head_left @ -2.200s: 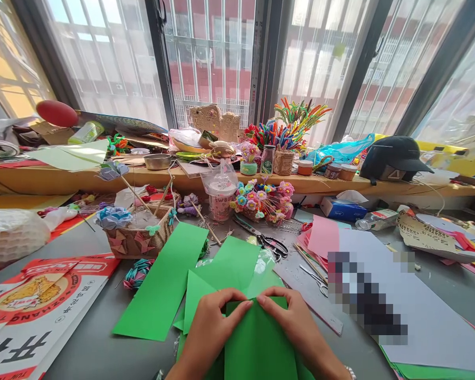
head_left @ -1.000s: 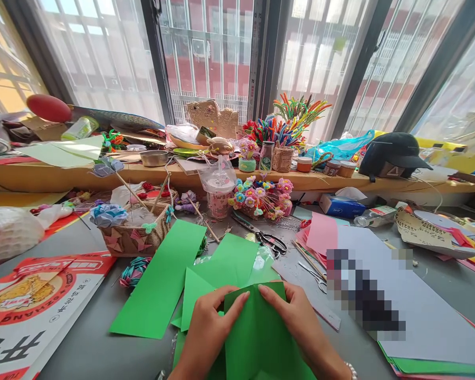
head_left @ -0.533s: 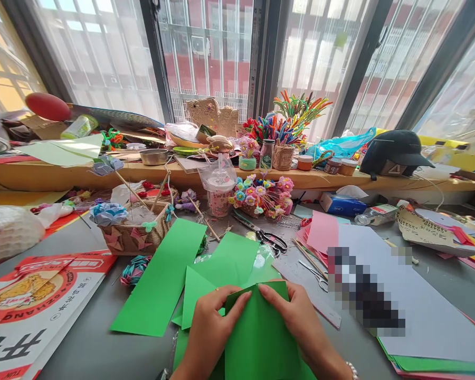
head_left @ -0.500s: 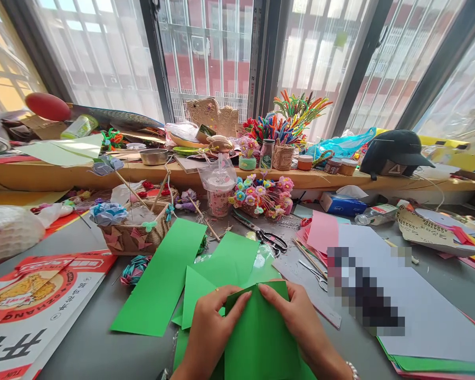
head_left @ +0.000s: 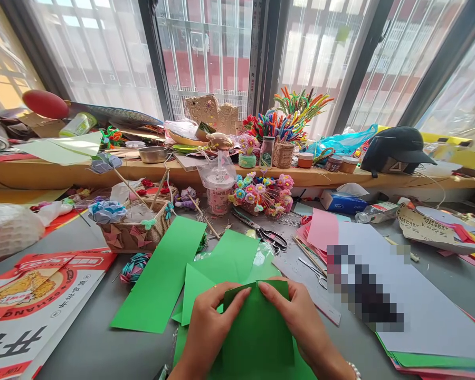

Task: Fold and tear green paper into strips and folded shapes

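A piece of green paper (head_left: 257, 335) is held up between both hands near the front of the table. My left hand (head_left: 214, 319) pinches its upper left edge, thumb on the near face and fingers behind. At the upper right, my right hand (head_left: 301, 316) grips it the same way, and the two thumb tips nearly meet at the top middle. The paper's lower end runs out of view. Behind it lie more green sheets (head_left: 221, 264), overlapping, and a long green strip (head_left: 162, 279) rests slantwise to the left.
Black-handled scissors (head_left: 267, 235) and smaller scissors (head_left: 316, 272) lie beyond my hands. A decorated basket (head_left: 130, 237) stands back left, near a lidded cup (head_left: 219, 198). Stacked coloured paper (head_left: 423, 295) lies right; a printed paper bag (head_left: 51, 295) lies left. A crowded wooden ledge (head_left: 182, 171) runs behind.
The held green paper has tilted, and its near face looks darker and flatter. Both hands keep their pinch in nearly the same place.
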A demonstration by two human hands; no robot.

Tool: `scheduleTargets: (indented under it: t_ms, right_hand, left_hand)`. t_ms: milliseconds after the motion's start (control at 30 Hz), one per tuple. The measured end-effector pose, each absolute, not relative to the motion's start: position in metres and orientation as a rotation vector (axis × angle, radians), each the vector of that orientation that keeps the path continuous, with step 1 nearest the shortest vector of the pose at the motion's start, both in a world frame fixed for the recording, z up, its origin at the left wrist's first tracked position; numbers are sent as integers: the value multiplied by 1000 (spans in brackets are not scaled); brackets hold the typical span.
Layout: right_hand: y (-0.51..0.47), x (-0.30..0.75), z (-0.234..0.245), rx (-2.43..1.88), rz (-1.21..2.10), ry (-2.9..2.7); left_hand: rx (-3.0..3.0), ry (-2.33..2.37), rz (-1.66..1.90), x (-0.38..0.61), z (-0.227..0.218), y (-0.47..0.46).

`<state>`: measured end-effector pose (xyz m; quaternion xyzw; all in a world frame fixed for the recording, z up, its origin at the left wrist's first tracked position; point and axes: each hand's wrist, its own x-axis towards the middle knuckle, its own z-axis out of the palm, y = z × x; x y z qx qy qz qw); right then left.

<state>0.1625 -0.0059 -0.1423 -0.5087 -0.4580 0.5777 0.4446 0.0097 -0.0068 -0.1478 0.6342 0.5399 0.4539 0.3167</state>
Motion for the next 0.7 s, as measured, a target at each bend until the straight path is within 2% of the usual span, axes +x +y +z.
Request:
scheduleTargets:
  t_ms: [167, 500, 700]
  right_hand:
    - [-5, 164, -148, -1224, 1486, -1119]
    - [-6, 161, -146, -1187, 1555, -1009]
    - [-5, 160, -144, -1189, 1531, -1003]
  left_hand:
    - [1385, 1364, 1130, 10, -145, -5]
    - [1614, 1484, 1188, 11, -149, -8]
    - [1396, 1361, 1097, 9, -146, -6]
